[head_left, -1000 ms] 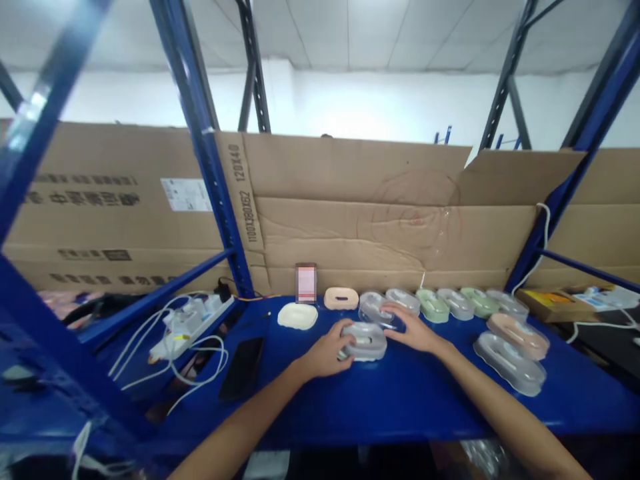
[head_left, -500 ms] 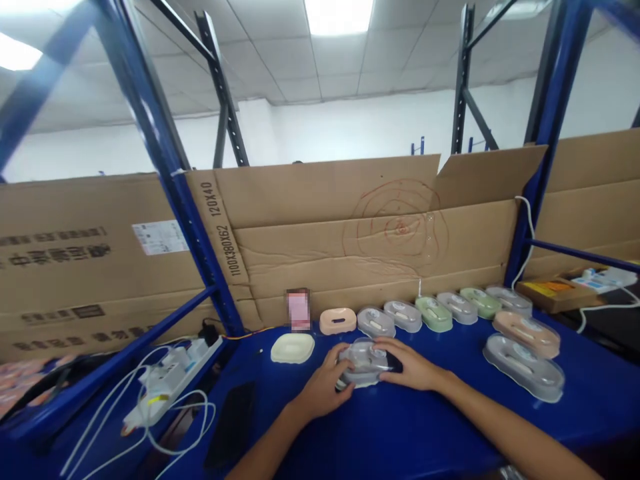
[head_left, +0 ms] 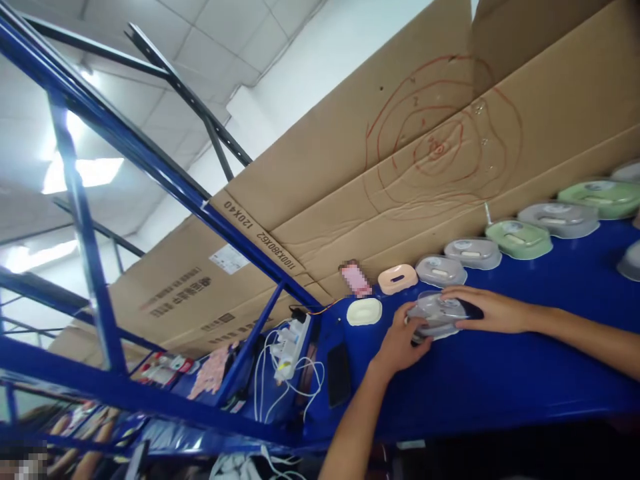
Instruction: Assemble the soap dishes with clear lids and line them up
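My left hand [head_left: 404, 341] and my right hand [head_left: 483, 311] hold a grey oval case with a clear plastic cover [head_left: 434, 315] between them, low over the blue tabletop [head_left: 480, 373]. The left fingers curl over its near left side. The right hand grips its right end, where a dark patch shows beside the fingers; I cannot make out what that is. Left of the case lies a cream oval dish [head_left: 364, 312]. Behind the case stand a peach piece with a slot [head_left: 398, 279] and a similar grey covered case [head_left: 441, 271].
More grey cases and a green case [head_left: 519, 239] line the cardboard wall [head_left: 320, 200]. A black phone [head_left: 339, 375] and a power strip [head_left: 293, 350] with white cables lie left. A blue rack post [head_left: 250, 247] rises there. Other people's arms [head_left: 95, 440] show far lower left.
The view has swung left and tilted, so the scene leans and more of the left side shows. Both hands keep hold of the covered case.
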{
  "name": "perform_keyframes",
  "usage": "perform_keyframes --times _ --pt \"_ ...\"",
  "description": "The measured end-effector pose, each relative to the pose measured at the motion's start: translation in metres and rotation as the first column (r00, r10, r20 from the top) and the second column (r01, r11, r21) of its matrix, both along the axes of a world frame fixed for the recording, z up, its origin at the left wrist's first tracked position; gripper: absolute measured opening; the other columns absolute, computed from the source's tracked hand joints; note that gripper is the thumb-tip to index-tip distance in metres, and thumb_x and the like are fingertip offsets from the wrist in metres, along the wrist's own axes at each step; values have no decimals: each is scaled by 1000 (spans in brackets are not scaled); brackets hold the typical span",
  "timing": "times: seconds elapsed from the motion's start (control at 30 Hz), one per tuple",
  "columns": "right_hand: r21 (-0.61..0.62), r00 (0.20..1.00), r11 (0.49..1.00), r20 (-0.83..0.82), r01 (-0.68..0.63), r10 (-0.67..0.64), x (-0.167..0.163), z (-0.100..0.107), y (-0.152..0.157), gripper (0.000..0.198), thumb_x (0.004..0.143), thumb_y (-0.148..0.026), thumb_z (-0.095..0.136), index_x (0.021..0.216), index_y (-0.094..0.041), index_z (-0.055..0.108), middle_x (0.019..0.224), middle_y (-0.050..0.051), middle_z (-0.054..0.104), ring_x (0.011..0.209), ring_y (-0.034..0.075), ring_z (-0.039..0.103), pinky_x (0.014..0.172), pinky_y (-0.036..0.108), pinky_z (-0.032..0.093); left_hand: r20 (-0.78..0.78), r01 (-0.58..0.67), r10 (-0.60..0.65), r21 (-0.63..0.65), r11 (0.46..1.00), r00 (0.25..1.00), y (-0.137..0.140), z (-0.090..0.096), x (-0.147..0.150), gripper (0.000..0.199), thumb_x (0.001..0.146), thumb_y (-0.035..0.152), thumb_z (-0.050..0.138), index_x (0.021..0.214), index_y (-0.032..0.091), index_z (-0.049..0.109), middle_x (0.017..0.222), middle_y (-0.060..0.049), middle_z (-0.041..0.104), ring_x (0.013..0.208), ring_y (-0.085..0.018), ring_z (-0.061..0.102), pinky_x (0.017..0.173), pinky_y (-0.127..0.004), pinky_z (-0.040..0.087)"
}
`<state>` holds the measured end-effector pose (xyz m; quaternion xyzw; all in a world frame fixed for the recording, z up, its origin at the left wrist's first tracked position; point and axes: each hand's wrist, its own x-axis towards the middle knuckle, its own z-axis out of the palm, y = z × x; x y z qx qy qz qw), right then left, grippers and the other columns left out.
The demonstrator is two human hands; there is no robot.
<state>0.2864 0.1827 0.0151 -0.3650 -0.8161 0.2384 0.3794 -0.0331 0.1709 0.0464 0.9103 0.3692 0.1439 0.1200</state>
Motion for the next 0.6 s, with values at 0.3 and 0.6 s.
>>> perform_keyframes --times 0.3,0.6 --pt "73 993 997 120 -23 15 8 11 -10 63 95 -56 75 150 -27 62 162 14 54 152 35 51 125 58 44 277 45 -32 -41 998 960 2 -6 2 32 92 34 76 120 25 62 164 -15 33 153 -33 46 128 -54 44" --pt "81 962 993 267 -87 62 5 13 -8 71 98 -56 72 159 -29 48 169 16 44 159 34 41 129 58 39 382 54 1 -132 990 924 12 -15 4 29 89 34 80 110 23 65 161 -12 45 150 -33 49 125 -49 44"
